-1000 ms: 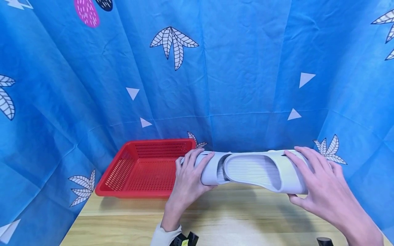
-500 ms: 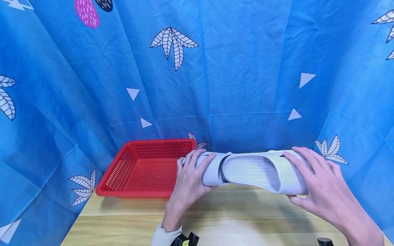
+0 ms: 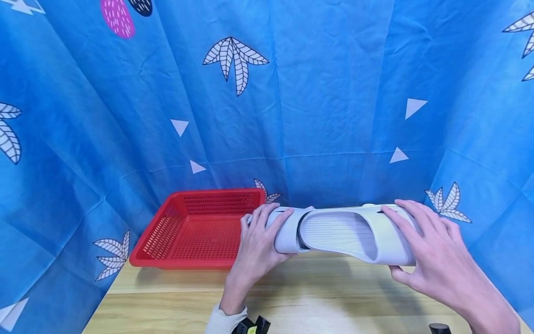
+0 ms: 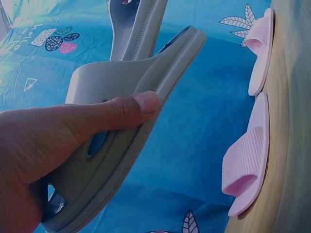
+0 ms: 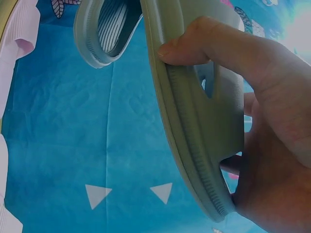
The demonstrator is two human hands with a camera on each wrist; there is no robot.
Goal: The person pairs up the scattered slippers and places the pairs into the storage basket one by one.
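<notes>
Two pale grey-white slide slippers are held up above the table, end to end and overlapping at the middle in the head view. My left hand [image 3: 256, 243] grips the left slipper [image 3: 288, 234] at its toe end, thumb on the side of the sole in the left wrist view. With my right hand [image 3: 435, 253] I hold the right slipper [image 3: 390, 236] by its toe end, thumb below and fingers over the top. Its ribbed footbed faces me. A pair of pink slippers, a near one [image 4: 245, 162] and a far one [image 4: 262, 53], lies on the table; the head view hides them.
A red perforated plastic basket [image 3: 208, 232] stands on the left of the wooden table [image 3: 175, 297], close beside my left hand. A blue patterned curtain [image 3: 333, 93] hangs behind the table and along both sides.
The two slippers have drawn slightly closer: the right one has shifted a little left, and the left one marginally right. Both hands keep their grip. The basket has stayed in place.
</notes>
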